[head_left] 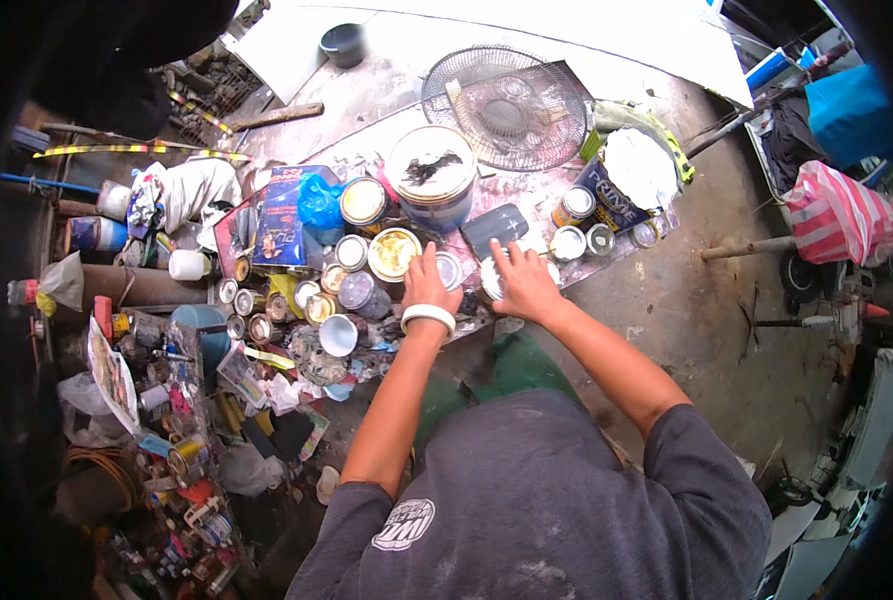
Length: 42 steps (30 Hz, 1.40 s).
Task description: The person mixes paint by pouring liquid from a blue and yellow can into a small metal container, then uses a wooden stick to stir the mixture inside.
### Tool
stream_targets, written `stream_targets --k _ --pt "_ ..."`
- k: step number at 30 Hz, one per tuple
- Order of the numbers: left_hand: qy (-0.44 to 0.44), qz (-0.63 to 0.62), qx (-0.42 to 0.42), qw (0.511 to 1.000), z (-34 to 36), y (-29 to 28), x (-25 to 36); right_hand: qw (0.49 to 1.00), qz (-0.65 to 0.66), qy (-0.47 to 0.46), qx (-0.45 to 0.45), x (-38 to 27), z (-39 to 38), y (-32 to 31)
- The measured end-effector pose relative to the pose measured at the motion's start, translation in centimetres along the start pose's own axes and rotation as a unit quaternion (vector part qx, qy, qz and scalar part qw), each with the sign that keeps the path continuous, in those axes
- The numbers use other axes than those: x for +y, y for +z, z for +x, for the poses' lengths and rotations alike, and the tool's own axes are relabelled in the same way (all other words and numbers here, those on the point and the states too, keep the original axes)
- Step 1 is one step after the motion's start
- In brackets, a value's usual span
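Messy paint wkshp, w/ lots of paint cans (395,254) on a splotchy tbl (525,188), plus old fan cover (507,110) & junk pile (182,470).

Bright light bleaches the white panel (587,32) beyond the hands (525,282) into glare; green cloth (527,365) on their near side sits in shadow. Fisheye distortion bends the outer surroundings, fading to black; fine detail looks soft.

Dk. grey tee (567,480) it was, short-sleeved, w/ pale smudges (535,576), and a roundish white logo (404,525) sat on the L side! Whitish band (429,310) circled the L wrist (428,326), green legwear (522,365) showed below, L hand (433,288) and R hand (527,286) were bare!
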<state>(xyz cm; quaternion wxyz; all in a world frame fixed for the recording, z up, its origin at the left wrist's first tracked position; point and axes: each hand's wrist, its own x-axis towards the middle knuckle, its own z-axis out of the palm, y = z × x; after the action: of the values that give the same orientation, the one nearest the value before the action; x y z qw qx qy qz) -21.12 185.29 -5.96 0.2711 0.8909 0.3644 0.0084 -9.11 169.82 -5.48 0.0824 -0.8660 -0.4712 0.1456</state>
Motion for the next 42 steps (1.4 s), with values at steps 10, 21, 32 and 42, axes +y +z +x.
stream_targets --k 10,21,32,42 --pt "-0.016 -0.015 0.059 0.998 0.4 6.2 -1.3 0.993 0.004 -0.119 0.028 2.8 6.0 0.2" --pt "-0.030 -0.003 0.101 0.994 0.5 5.7 1.8 0.921 0.372 0.034 0.113 6.3 -0.7 -2.6" --pt "0.038 0.008 0.102 0.994 -3.4 2.7 4.4 0.448 0.779 0.325 0.295 24.1 -6.3 -7.1" --pt "0.141 0.090 -0.054 0.984 2.0 2.5 7.2 0.641 0.588 0.149 0.470 21.4 -8.6 -16.2"
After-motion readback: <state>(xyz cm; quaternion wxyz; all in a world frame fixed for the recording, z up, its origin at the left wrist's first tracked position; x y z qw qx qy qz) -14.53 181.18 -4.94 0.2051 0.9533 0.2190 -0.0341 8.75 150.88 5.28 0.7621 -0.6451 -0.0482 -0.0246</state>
